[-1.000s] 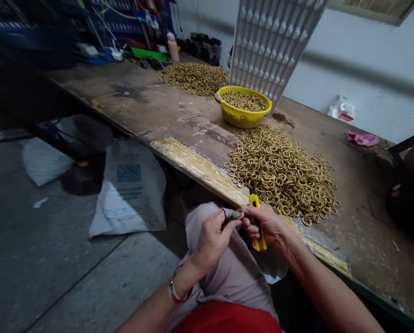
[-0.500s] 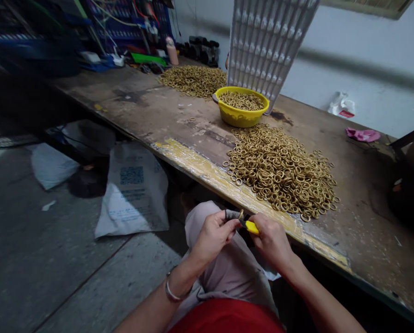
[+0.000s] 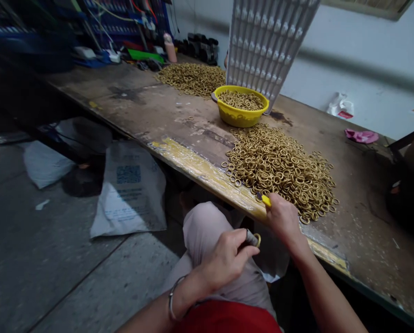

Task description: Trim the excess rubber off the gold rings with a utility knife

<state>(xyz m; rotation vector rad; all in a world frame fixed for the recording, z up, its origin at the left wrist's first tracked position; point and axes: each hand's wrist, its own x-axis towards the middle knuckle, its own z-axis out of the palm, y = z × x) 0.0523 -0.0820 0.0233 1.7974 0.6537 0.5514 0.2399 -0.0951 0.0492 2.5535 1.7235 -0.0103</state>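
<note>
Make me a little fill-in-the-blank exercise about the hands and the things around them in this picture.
1. The right hand grips a black-and-____ cutter.
2. The left hand holds a single gold-coloured ____ at its fingertips.
3. The bowl of rings stands ____ the near heap and the far heap.
4. The bracelet is worn on the person's ____ arm.

Missing words: yellow; ring; between; left.

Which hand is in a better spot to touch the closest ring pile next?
Probably the right hand, beside the closest ring pile, though it holds a yellow cutter. The left hand is farther away, with a gold ring.
</note>
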